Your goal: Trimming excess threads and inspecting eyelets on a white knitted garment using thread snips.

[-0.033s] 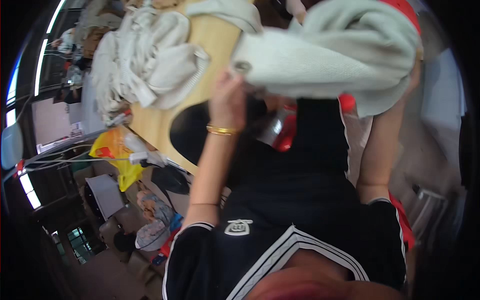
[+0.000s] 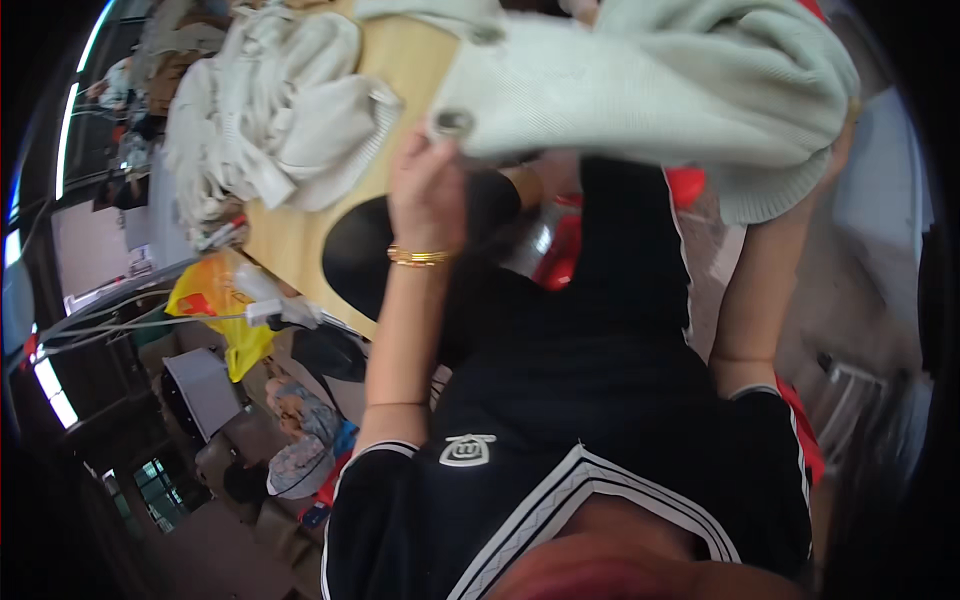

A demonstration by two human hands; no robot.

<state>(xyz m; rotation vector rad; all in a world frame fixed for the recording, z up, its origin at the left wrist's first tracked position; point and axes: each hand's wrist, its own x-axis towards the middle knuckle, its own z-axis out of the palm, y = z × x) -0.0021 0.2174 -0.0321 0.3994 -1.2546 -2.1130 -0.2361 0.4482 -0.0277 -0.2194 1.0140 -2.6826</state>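
Note:
A pale grey-green knitted cardigan (image 2: 640,95) is held up in front of me, stretched from left to right above my lap. My left hand (image 2: 430,185), with gold bangles at the wrist, pinches its left edge right beside a large dark button (image 2: 453,123). A second button (image 2: 487,35) shows higher on the same edge, blurred. On the other side, my right hand (image 2: 843,145) is up against the bunched end of the cardigan, where a ribbed edge (image 2: 775,195) hangs over the forearm. Its fingers are hidden behind the knit.
A heap of off-white knitwear (image 2: 290,110) lies on the wooden table (image 2: 395,65) to the left. A yellow plastic bag (image 2: 245,345) hangs by the table's side near white cables. Something red (image 2: 562,250) shows beside my legs. Another person (image 2: 305,450) sits at the lower left.
My left hand has moved left and slightly up with the cardigan's edge. The right end of the cardigan has shifted a little to the right, and its ribbed edge shows more plainly.

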